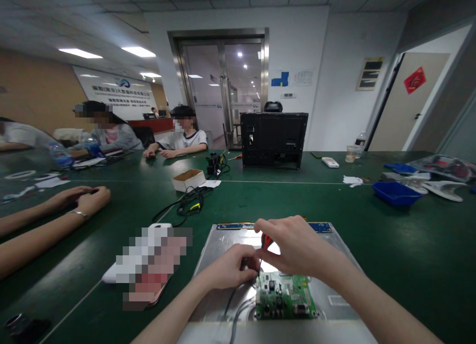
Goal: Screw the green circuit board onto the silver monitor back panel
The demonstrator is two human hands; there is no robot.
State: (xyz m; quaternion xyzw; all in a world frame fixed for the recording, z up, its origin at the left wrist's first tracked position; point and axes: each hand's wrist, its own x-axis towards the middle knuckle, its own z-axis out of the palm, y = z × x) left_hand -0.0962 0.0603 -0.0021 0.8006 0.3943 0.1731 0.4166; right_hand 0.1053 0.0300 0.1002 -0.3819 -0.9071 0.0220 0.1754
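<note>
My right hand (297, 245) is closed round a screwdriver (266, 242) with a red and black handle, its shaft pointing down. The tip meets the upper left corner of a green circuit board (284, 294). Beside that corner my left hand (236, 265) has its fingers pinched together near the shaft; what they hold is hidden. The board lies on a silvery metal panel (210, 247), flat on the table. Along the panel's far edge runs a narrow blue circuit strip (320, 227), partly covered by my right hand. Grey cables (238, 314) lie left of the board.
Left of the panel lie a white phone-like object (137, 255) and a pink one. Black cables (186, 202), a small open box (189, 179), a black monitor housing (274, 140) and a blue tray (397, 193) stand farther out. Another person's hands (89, 200) rest at left.
</note>
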